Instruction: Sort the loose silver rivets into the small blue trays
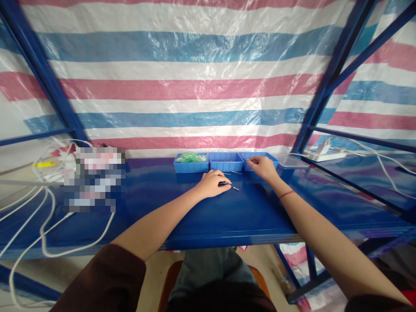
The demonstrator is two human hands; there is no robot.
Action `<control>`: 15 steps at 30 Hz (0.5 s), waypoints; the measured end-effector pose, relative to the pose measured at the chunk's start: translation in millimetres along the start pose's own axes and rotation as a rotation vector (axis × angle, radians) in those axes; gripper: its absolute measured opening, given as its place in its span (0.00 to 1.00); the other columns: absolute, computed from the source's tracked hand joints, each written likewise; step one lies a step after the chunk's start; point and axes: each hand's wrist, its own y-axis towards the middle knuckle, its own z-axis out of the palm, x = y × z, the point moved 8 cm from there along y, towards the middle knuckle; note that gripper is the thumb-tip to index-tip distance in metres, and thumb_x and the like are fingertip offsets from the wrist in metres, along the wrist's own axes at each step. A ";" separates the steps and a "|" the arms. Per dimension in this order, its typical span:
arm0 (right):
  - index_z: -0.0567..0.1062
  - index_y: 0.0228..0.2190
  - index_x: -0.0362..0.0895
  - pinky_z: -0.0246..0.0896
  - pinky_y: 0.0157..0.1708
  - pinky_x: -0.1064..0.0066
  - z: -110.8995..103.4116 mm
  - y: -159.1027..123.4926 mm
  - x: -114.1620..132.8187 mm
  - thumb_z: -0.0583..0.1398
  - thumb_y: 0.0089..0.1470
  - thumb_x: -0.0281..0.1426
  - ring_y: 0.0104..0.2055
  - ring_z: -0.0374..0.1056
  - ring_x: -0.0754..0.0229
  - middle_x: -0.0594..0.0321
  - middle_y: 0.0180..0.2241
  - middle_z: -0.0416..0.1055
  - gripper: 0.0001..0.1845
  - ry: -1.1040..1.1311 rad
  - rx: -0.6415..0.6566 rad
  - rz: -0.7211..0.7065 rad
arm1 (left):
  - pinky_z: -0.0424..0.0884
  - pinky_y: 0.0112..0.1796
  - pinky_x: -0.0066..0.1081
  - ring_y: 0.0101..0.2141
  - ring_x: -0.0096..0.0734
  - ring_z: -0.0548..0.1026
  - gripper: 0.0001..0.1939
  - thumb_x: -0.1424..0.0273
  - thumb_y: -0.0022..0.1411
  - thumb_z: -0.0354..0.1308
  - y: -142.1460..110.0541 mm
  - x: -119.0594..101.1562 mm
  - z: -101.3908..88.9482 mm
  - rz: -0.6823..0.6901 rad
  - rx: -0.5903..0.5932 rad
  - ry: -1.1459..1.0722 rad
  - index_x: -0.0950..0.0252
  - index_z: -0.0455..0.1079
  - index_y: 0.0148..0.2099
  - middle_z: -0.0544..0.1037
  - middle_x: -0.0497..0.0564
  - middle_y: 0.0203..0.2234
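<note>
My left hand (212,183) rests on the blue table with its fingers curled around a slim black pen-like piece (223,184). A thin metallic tip pokes out of it to the right. Just beyond that hand, two thin silvery rods (236,172) lie on the table. At the front of the right blue bin (264,155), my right hand (261,167) has thumb and fingers pinched together at the rim. Whatever is between those fingertips is too small to make out. The middle blue bin (225,166) holds small items that I cannot identify.
Green and whitish plastic pieces (191,157) fill the left blue bin (191,168). A clear plastic lid (293,161) lies right of the bins. White cables (45,216) trail over the table's left side, and a white power strip (325,154) sits at the right. Blue metal posts (328,86) frame the table.
</note>
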 end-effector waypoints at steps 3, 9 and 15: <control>0.77 0.32 0.43 0.58 0.32 0.71 28.2 -13.2 23.8 0.57 0.48 0.34 0.32 0.69 0.56 0.58 0.29 0.75 0.12 -0.173 0.241 -0.155 | 0.60 0.47 0.40 0.45 0.38 0.66 0.13 0.58 0.60 0.51 1.3 1.8 2.7 0.003 0.021 0.012 0.51 0.73 0.42 0.71 0.47 0.42; 0.75 0.35 0.43 0.57 0.33 0.68 40.4 -26.6 38.1 0.51 0.54 0.31 0.37 0.69 0.53 0.53 0.37 0.73 0.14 -0.412 0.289 -0.186 | 0.63 0.46 0.36 0.44 0.35 0.68 0.12 0.62 0.61 0.50 2.1 2.5 3.0 0.005 0.018 0.008 0.54 0.73 0.42 0.72 0.48 0.41; 0.71 0.37 0.43 0.56 0.33 0.71 31.6 -40.7 69.0 0.46 0.59 0.30 0.35 0.68 0.58 0.55 0.37 0.70 0.14 -0.386 0.273 -0.472 | 0.64 0.48 0.36 0.46 0.38 0.67 0.23 0.62 0.60 0.52 -0.5 3.4 -12.9 -0.023 -0.172 0.046 0.57 0.61 0.58 0.69 0.53 0.46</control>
